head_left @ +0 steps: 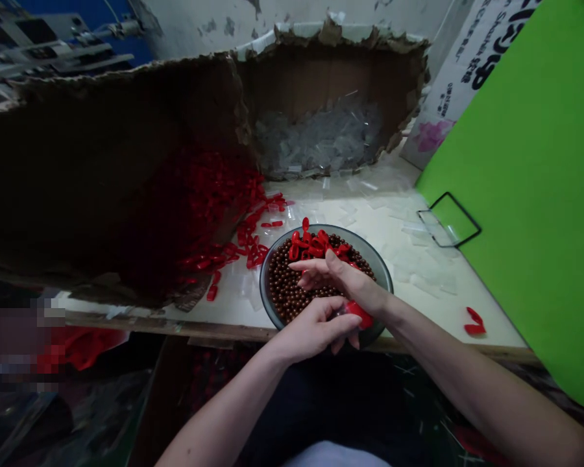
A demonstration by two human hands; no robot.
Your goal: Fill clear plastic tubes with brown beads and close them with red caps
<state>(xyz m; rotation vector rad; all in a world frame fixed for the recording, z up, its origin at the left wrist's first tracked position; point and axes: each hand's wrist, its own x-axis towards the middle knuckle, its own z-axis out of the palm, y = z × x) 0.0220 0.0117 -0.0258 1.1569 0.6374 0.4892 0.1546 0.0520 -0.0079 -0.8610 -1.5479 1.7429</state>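
Red glossy plastic (358, 314) lies pinched in the curled fingers of the left hand (311, 331), while the half-open right hand (343, 280) spreads above a shallow grey bowl (370, 254) of round brown beads (285, 288) topped with red plastic pieces (316, 245). Farther off, more red pieces (214, 207) heap in a torn brown cardboard carton (321, 78) beside clear plastic scraps (316, 139); black lettering (491, 45) on a white carton is too cut off to read.

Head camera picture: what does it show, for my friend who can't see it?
The left hand and right hand meet at a red piece over a bowl of brown beads. More red pieces lie on the beads and spill from a torn cardboard box, beside a pile of clear plastic bits.
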